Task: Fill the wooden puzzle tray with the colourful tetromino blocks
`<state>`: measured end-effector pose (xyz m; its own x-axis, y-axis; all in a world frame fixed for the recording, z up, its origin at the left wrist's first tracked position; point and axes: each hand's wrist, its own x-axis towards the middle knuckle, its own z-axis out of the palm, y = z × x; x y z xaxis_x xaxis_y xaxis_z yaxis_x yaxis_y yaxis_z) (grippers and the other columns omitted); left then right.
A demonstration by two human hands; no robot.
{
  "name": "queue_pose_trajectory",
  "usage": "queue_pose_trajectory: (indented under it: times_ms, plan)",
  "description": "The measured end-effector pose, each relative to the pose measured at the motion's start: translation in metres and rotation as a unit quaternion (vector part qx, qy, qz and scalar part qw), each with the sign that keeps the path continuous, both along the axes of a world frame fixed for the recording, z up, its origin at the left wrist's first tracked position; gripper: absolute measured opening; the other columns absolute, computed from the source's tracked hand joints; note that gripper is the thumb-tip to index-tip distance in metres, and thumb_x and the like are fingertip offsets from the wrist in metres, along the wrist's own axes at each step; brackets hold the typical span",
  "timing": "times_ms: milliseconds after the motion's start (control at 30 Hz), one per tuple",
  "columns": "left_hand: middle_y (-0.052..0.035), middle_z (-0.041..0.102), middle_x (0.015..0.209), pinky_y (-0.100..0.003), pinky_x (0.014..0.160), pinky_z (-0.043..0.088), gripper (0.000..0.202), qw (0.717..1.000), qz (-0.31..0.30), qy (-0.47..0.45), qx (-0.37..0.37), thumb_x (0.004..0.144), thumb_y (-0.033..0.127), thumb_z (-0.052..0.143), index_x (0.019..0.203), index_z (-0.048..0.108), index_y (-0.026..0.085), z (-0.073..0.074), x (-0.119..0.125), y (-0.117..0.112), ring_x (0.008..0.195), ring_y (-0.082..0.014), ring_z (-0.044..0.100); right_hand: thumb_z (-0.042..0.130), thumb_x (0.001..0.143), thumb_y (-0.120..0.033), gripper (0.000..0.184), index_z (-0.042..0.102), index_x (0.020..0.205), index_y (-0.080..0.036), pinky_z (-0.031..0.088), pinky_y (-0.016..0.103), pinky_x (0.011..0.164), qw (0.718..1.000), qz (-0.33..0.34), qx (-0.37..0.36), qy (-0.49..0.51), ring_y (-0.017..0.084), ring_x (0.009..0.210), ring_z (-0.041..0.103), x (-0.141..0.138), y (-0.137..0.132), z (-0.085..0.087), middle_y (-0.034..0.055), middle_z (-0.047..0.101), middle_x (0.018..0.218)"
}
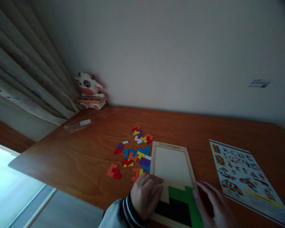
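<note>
A shallow wooden puzzle tray (169, 146) lies on the table, its far part bare. Green pieces (178, 192) and black pieces (174, 211) lie together in its near part. My left hand (145, 195) rests over the tray's left rim, fingers bent, with thumb and index fingertips apart above the bare floor. Nothing shows between them. On the right, my right hand (212, 202) has its fingers apart, with thumb and index fingertips at the right rim beside the green pieces. The palm undersides are hidden.
Loose coloured pieces (133, 156) lie scattered left of the tray. A printed pattern sheet (242, 177) lies on the right. A cow-shaped toy keyboard (91, 99) stands at the back left, near clear plastic wrapping (72, 127) and a curtain (26, 60).
</note>
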<state>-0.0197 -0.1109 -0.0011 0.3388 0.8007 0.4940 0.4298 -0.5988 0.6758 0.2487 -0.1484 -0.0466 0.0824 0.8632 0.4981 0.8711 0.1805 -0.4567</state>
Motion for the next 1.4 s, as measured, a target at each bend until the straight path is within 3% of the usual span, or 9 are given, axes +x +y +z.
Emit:
queue_pose_trajectory:
  times_ms: [233,367,467,600,733,933,1133,1267,1400]
  plan:
    - [-0.0097,0.072,0.105,-0.037,0.077,0.062,0.033,0.999,-0.033,0.017,0.03,0.089,0.024,0.061,0.122,0.061,0.023,-0.018,-0.014,0.003,0.091,-0.0243,0.068,0.051,0.089,-0.062,0.044,0.065,0.115,-0.029,0.059,0.044,0.082,0.993,-0.076,-0.085,0.036,0.03,0.102,0.07,0.016,-0.007,-0.013,0.0078,0.07,0.119]
    - [-0.0082,0.071,0.107,-0.036,0.081,0.061,0.029,0.999,-0.032,0.013,0.031,0.089,0.02,0.061,0.118,0.063,0.024,-0.014,-0.029,0.003,0.094,-0.0229,0.067,0.052,0.087,-0.064,0.047,0.067,0.114,-0.029,0.059,0.044,0.076,0.983,-0.108,-0.135,0.058,0.032,0.102,0.07,0.024,-0.011,-0.018,0.0081,0.071,0.121]
    - [-0.0083,0.071,0.109,-0.038,0.083,0.059,0.026,0.999,-0.011,0.026,0.027,0.09,0.018,0.06,0.115,0.064,0.023,-0.008,-0.044,0.005,0.096,-0.0232,0.065,0.053,0.085,-0.066,0.049,0.068,0.112,-0.029,0.059,0.044,0.076,0.985,-0.102,-0.127,0.054,0.032,0.1,0.071,0.023,-0.01,-0.016,0.0081,0.071,0.119]
    - [-0.0094,0.07,0.109,-0.04,0.081,0.058,0.024,0.996,0.038,0.057,0.065,0.09,0.018,0.06,0.112,0.067,0.021,-0.007,-0.068,0.015,0.095,-0.0247,0.064,0.052,0.084,-0.069,0.051,0.07,0.106,-0.026,0.058,0.046,0.081,0.994,-0.071,-0.077,0.034,0.031,0.097,0.072,0.015,-0.004,-0.006,0.0094,0.073,0.113]
    - [-0.0098,0.068,0.115,-0.042,0.087,0.055,0.028,0.985,0.104,0.11,0.08,0.091,0.018,0.056,0.116,0.066,0.022,-0.015,-0.084,0.025,0.102,-0.026,0.062,0.051,0.088,-0.065,0.047,0.069,0.106,-0.025,0.058,0.042,0.079,0.998,-0.045,-0.045,0.024,0.028,0.094,0.072,0.009,0.0,-0.003,0.0089,0.073,0.11]
    - [-0.0125,0.059,0.138,-0.056,0.102,0.042,0.036,0.942,0.224,0.204,0.144,0.088,0.033,0.064,0.123,0.064,0.024,-0.039,-0.085,0.027,0.122,-0.035,0.055,0.049,0.092,-0.063,0.045,0.066,0.11,-0.024,0.055,0.044,0.089,0.999,-0.006,-0.021,0.038,0.028,0.101,0.068,0.004,-0.001,-0.006,0.0098,0.069,0.114]
    - [-0.0185,0.042,0.153,-0.064,0.108,0.034,0.056,0.888,0.364,0.266,0.092,0.086,0.052,0.065,0.133,0.058,0.022,-0.048,-0.083,0.023,0.138,-0.0411,0.04,0.048,0.095,-0.06,0.043,0.062,0.114,-0.024,0.051,0.047,0.097,0.997,0.028,-0.042,0.063,0.028,0.109,0.064,-0.002,-0.002,-0.005,0.01,0.065,0.118]
    - [-0.0192,0.048,0.147,-0.055,0.108,0.043,0.051,0.909,0.318,0.251,0.094,0.091,0.048,0.059,0.131,0.058,0.016,-0.05,-0.087,0.027,0.137,-0.0367,0.044,0.049,0.095,-0.06,0.043,0.062,0.115,-0.024,0.05,0.049,0.099,0.996,0.035,-0.043,0.07,0.028,0.11,0.063,-0.004,-0.003,-0.006,0.0097,0.064,0.12]
    - [-0.0191,0.054,0.138,-0.052,0.107,0.047,0.043,0.93,0.272,0.21,0.132,0.094,0.043,0.056,0.126,0.058,0.015,-0.051,-0.092,0.029,0.133,-0.0334,0.049,0.049,0.095,-0.058,0.04,0.063,0.113,-0.026,0.052,0.049,0.096,0.996,0.037,-0.032,0.069,0.028,0.108,0.064,-0.005,-0.003,-0.006,0.0089,0.065,0.118]
